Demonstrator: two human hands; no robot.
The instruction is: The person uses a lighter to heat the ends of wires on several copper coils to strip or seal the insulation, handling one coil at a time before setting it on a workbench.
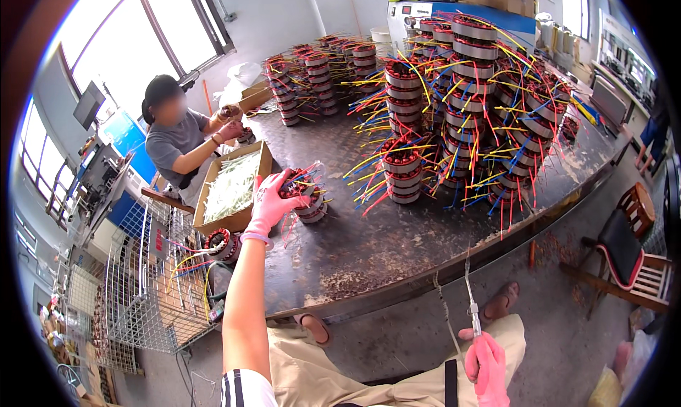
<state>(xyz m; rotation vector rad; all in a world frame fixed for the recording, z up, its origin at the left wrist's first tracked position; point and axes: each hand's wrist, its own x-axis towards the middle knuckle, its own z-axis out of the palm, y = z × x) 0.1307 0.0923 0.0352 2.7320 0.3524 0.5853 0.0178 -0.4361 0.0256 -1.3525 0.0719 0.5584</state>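
Note:
My left hand (272, 202), in a pink glove, reaches over the table. Its thumb and fingers are around the upper part of a short stack of motor stators (309, 207), steel rings with red windings and coloured wire leads. Low at the right, before my lap, my right hand (486, 368), also gloved in pink, is closed on a slim silver-and-white tool (474, 315). A thin pale shaft or cord runs up from the tool toward the table edge. A greyish cord (443, 308) hangs beside it; where it ends is unclear.
Tall stator stacks (464, 102) with red, yellow and blue leads crowd the right of the dark table (369, 258). A cardboard box (262, 167) of pale strips stands left, near a co-worker (177, 137) handling a part. A wire cart (152, 286) and a chair (624, 247) flank the table.

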